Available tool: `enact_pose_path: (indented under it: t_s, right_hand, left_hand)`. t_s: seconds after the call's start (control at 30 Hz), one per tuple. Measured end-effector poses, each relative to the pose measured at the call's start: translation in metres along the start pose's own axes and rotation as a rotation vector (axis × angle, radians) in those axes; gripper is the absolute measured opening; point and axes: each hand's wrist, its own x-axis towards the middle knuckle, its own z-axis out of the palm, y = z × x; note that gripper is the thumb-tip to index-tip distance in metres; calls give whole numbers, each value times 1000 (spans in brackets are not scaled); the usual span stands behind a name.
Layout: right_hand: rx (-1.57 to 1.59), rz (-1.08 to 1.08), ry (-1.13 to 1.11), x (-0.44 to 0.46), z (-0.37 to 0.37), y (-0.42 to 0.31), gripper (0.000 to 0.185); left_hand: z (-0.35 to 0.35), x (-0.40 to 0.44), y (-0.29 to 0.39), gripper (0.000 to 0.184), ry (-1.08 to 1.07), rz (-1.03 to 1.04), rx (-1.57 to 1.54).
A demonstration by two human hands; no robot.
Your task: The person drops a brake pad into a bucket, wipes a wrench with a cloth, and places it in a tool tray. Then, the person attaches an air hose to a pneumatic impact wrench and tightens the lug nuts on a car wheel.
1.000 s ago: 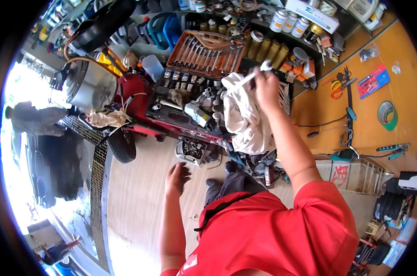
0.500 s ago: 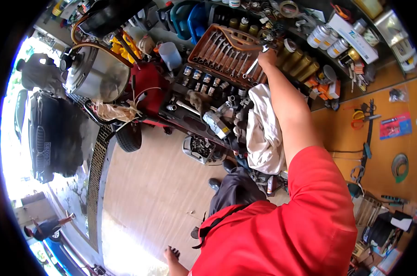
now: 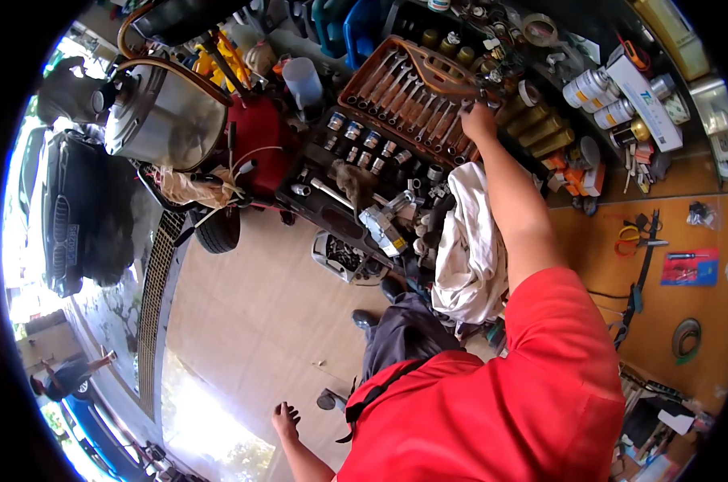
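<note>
My right hand (image 3: 479, 122) reaches to the right end of an orange-brown wrench case (image 3: 440, 71). Its fingers are closed at the upper end of a wrench (image 3: 458, 128), which slants beside the row of wrenches in the case; the grip is partly hidden. Several sockets (image 3: 371, 140) lie in a dark tray just below the case. A white cloth (image 3: 466, 265) hangs beside my right forearm. Low on the left, my left hand (image 3: 285, 418) hangs over the floor, fingers loosely bent and apart, holding nothing.
Spray cans (image 3: 586, 88) and a white box (image 3: 645, 100) stand on the right shelf. A metal tank (image 3: 167, 116) and a red machine (image 3: 259, 140) are at upper left. A grey bin (image 3: 341, 255) sits on the floor. Outside are a black car (image 3: 71, 213) and a person (image 3: 68, 377).
The wrench, earlier raised clear in my right hand, now lies lower, near the row in the case. My left hand has moved up and slightly left. The whole view has shifted.
</note>
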Motion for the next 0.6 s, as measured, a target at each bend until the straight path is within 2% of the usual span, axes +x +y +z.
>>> enact_pose_path:
  t_s: [0.03, 0.07, 0.13, 0.17, 0.2, 0.23, 0.3, 0.33, 0.43, 0.53, 0.6]
  right_hand:
    - [-106, -162, 51, -10, -2, 0, 55]
    - [-95, -182, 53, -23, -5, 1, 55]
    - [-294, -462, 151, -41, -5, -8, 71]
    - [-327, -391, -154, -34, -6, -15, 76]
    - [-328, -475, -27, -34, 6, -10, 77]
    - [-270, -503, -123, -48, -10, -23, 78]
    - [-193, -489, -13, -44, 5, -19, 101]
    - [-216, -441, -45, -31, 21, -8, 110]
    - [-179, -455, -74, -31, 25, -6, 110]
    - [7, -477, -150, -27, 30, 1, 111]
    - [-57, -367, -207, -26, 29, -6, 111]
  left_hand:
    - [5, -1, 9, 32, -8, 31, 22]
    - [9, -3, 17, 31, -8, 61, 36]
    - [20, -8, 23, 29, 45, 50, -33]
    - [24, -7, 21, 29, 15, 62, 17]
    - [23, -6, 15, 28, -7, 70, 59]
    - [22, -7, 11, 28, 3, 62, 65]
    - [19, -6, 10, 28, 29, 46, 81]
    - [17, -4, 9, 28, 47, 41, 99]
    - [13, -4, 3, 29, 82, 52, 43]
    - [12, -15, 1, 29, 99, 33, 25]
    - [14, -15, -12, 28, 116, 22, -25]
